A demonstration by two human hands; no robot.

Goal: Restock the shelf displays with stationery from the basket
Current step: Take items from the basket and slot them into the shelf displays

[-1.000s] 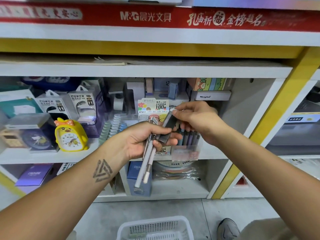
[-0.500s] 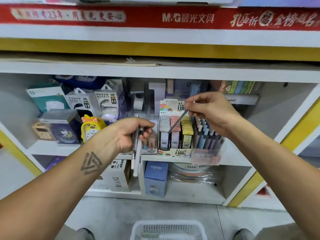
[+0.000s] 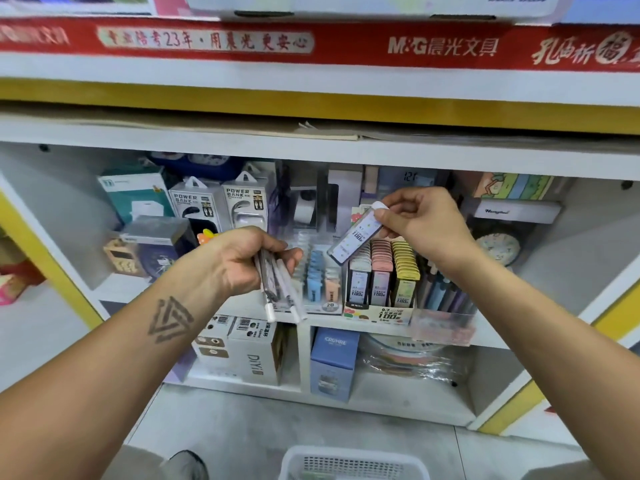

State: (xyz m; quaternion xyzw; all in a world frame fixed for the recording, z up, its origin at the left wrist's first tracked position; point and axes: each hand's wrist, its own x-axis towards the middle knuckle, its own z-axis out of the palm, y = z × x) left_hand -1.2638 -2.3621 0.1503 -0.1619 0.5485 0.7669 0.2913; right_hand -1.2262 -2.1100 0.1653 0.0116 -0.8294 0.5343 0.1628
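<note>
Head view, right hand: the right hand (image 3: 424,220) pinches the white cap end of a slim lead refill case (image 3: 356,235), thumb and fingers curled onto it, and the case hangs tilted, its lower end toward the left.
Head view, target: the lead display box (image 3: 379,311) sits on the middle shelf (image 3: 491,337) right under the case, rows of dark, pink and yellow cases standing upright in it; the held case is above the dark row, not yet in.
Head view, left hand: the left hand (image 3: 242,261) is clamped round a bundle of pens (image 3: 278,289), white tips pointing down just in front of the shelf edge.
Head view, neighbours: a clear tub of pastel pens (image 3: 445,296) stands just right of the box, an eraser tray (image 3: 318,282) just left.
Head view, basket: the white basket (image 3: 353,462) is on the floor at the near edge; its contents can't be made out.
Risk, the slot: the case is tilted and the rows look tightly packed, so it could catch on its neighbours and tip them.
Risk, the grip: held only by the cap, it could swing or slip.
Risk, the bundle: the pens could slide out downward if that left grip loosens.
</note>
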